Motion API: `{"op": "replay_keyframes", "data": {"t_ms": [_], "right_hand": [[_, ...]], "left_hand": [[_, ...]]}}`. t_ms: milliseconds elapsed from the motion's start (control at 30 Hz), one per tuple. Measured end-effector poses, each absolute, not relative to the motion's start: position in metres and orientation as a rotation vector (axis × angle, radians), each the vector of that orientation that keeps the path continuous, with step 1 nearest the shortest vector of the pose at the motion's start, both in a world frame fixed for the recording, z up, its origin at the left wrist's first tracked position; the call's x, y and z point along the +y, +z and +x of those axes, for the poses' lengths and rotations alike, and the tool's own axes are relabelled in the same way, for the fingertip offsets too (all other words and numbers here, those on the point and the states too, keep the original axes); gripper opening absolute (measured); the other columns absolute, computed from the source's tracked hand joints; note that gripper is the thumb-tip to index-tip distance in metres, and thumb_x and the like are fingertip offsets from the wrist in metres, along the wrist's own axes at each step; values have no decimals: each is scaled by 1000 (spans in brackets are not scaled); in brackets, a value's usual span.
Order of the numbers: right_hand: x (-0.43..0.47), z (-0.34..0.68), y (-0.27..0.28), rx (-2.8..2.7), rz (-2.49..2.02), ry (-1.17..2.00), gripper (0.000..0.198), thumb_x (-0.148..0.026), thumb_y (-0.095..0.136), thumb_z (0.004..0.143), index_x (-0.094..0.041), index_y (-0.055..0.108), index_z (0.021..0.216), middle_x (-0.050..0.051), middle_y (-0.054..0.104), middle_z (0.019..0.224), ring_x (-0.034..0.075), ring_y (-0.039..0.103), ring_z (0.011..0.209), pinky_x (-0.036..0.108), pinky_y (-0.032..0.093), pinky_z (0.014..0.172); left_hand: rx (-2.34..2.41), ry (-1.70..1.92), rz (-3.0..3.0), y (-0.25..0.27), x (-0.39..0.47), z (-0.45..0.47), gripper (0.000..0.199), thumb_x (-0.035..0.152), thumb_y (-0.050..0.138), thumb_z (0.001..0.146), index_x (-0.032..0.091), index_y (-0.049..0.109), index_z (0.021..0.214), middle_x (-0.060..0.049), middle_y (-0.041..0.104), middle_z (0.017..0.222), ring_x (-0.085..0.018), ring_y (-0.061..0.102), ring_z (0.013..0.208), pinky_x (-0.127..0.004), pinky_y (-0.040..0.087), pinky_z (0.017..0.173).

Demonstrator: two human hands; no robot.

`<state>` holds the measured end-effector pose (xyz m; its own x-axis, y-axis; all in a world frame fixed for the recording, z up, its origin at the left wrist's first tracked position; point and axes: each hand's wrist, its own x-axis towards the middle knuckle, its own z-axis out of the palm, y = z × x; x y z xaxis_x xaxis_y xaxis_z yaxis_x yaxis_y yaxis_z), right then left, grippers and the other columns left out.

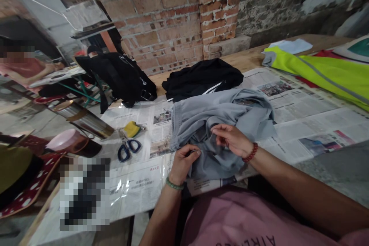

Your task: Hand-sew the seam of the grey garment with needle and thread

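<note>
A crumpled grey garment (230,103) with a gathered, elastic-looking band along its left side lies in front of me. My left hand (184,161) is closed on its near left part, thumb and fingertips pinching the cloth. Higher and to the right, my right hand (230,138) pinches a raised fold of the same garment between thumb and forefinger, its other fingers curled. Whether a needle or thread is in either pinch is too small to tell. Left of the garment lie scissors (128,150) with dark blue handles, beside a small yellow object (132,128).
Newspaper (135,196) under clear plastic covers the table. Behind the garment sit black clothing (204,77) and a black bag (123,77). A steel flask (83,119) and pink-rimmed cup (69,142) stand left; a yellow vest (325,71) and an iron (354,50) lie right. Another person (25,69) sits far left.
</note>
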<state>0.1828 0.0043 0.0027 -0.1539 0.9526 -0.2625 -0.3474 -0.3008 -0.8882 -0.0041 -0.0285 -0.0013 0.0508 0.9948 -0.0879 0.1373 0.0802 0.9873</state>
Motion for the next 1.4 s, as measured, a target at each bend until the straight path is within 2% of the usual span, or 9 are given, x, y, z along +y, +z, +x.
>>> {"op": "replay_keyframes", "data": {"t_ms": [133,300,467,833,1167,1400], "right_hand": [[5,189,11,-803,-1020,1389,24,-32,69,61,-15,59,75,-6,49,41,6,42,37,17,28,38],[0,173,21,-959,-928,1633,21,-33,64,67,-14,58,76,-4,54,45,7,48,38,17,28,37],[-3,156,10,-1005,-957,1766,16,-28,60,71,-14,55,76,-1,62,68,4,49,35,15,22,31],[-1,155,6,-869,-997,1977,4,-15,55,73,-13,54,76,-1,63,61,3,45,28,13,22,26],[3,154,-2,-797,-987,2031,5,-13,58,69,-13,53,71,-2,61,55,3,43,27,13,23,26],[4,155,-1,-797,-976,2054,5,-12,57,68,-13,54,71,-3,60,54,3,43,27,14,23,26]], "left_hand": [[1325,1050,1263,-2,-28,-5,7,22,67,58,17,67,62,3,59,59,-10,49,57,-19,38,55],[1301,1069,1279,-2,-28,-6,6,21,67,58,18,68,64,2,62,63,-10,51,59,-19,39,57],[1282,1073,1326,-2,-28,-7,5,21,67,60,18,68,64,1,63,67,-12,53,65,-20,41,63],[1227,1011,1376,-5,-28,-8,6,23,67,63,18,68,66,2,64,66,-11,54,63,-20,41,61],[1278,1077,1552,-2,-29,-5,8,26,64,67,20,68,68,-2,65,71,-16,56,69,-27,44,70],[1274,1119,1693,-4,-29,-5,8,25,62,70,20,68,71,-2,65,72,-15,55,68,-26,44,69]]}}
